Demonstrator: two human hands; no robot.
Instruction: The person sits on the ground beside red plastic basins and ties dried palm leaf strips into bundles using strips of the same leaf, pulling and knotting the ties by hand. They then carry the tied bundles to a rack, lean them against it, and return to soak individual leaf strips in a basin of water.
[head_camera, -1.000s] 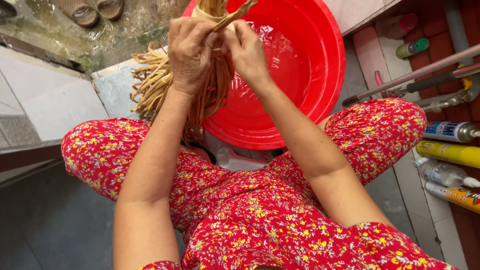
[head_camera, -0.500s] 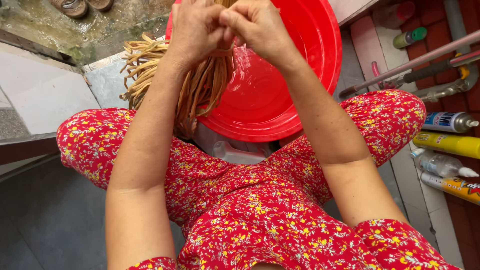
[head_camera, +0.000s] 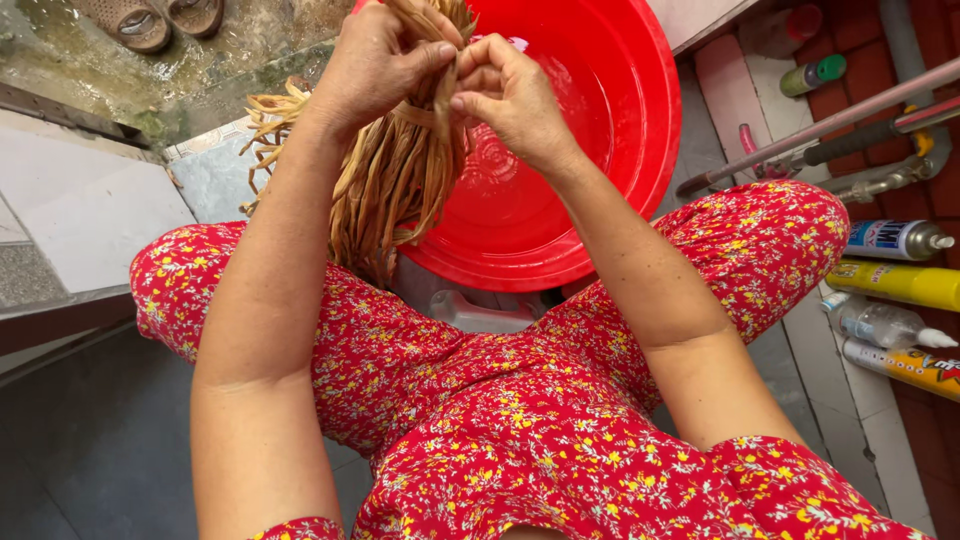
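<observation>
Far to the right of the fingers, along the red brick floor, lie several packages: a white spray can (head_camera: 895, 239) with a blue and red label, a yellow tube (head_camera: 895, 283), a clear plastic bottle (head_camera: 885, 324) with a white cap, and a second yellow tube (head_camera: 905, 363) with a dark patch on its label. Higher up stands a small green-capped can (head_camera: 812, 75), beside grey metal pipes (head_camera: 850, 112).

The left hand (head_camera: 375, 65) is closed around the top of a bundle of dry tan strips (head_camera: 395, 185), flat, fibrous and curling at their ends. The right hand (head_camera: 510, 95) pinches one strip (head_camera: 447, 95) between thumb and forefinger, touching the left fingers (head_camera: 432, 55). The bundle hangs down from both hands, over the near rim of a smooth, glossy red plastic basin (head_camera: 600, 130) that sits below and behind the fingers. Left of the fingers are wet, mossy concrete and a pair of woven sandals (head_camera: 160, 18). Below the fingers, the knees wear red floral cloth (head_camera: 500, 430).
</observation>
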